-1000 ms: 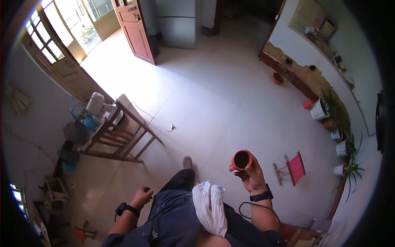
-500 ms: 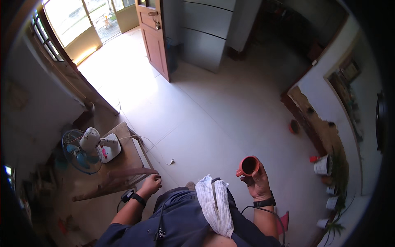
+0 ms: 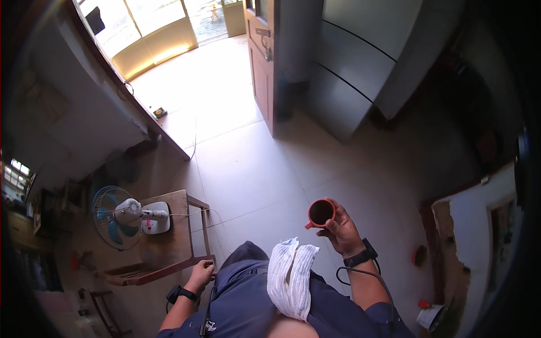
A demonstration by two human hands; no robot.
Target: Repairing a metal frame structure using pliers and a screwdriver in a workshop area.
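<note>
An orange-red mug [image 3: 311,218] with a dark inside is held up by my right hand [image 3: 342,230], its opening facing up and its handle pointing left. My fingers and thumb wrap the mug's right side. Low on the left, my left hand [image 3: 201,275] has curled fingers, right by the end of a reddish-brown wooden chair [image 3: 169,268]. Whether the fingers grip the chair or something else is hidden. A white ribbed cloth [image 3: 290,281] hangs down my front, between my two arms.
An electric fan [image 3: 132,214] with blue blades stands on a wooden table [image 3: 179,205] at left, its cord trailing right. Ahead, a wooden door [image 3: 262,73] stands ajar beside a grey cabinet [image 3: 352,62]. Flower pots, one white [image 3: 429,317], line the right wall.
My view has turned left, so the door and cabinet sit further right. The mug stays in my right hand, slightly further left and higher. My left hand appears lower, still beside the chair.
</note>
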